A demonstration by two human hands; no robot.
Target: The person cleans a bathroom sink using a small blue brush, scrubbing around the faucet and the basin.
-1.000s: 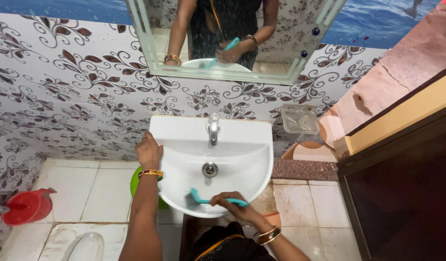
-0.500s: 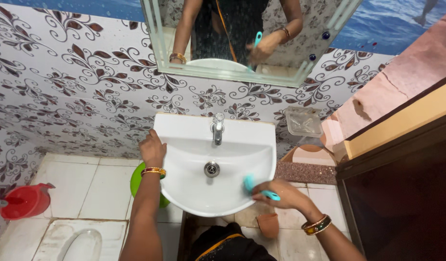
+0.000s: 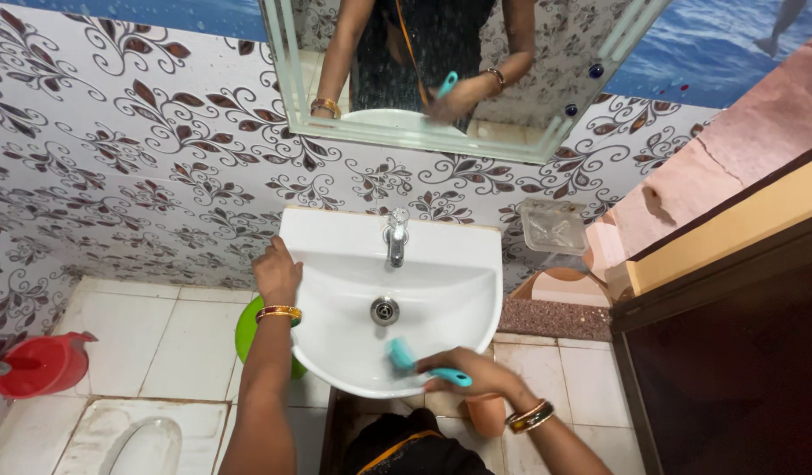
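A person's right hand [image 3: 476,374], fingers closed around a teal brush [image 3: 423,365], has swept it back from the white basin's [image 3: 441,255] right wall to its front rim, so scrubbing continues; the left hand [image 3: 278,273] grips the basin's left edge.
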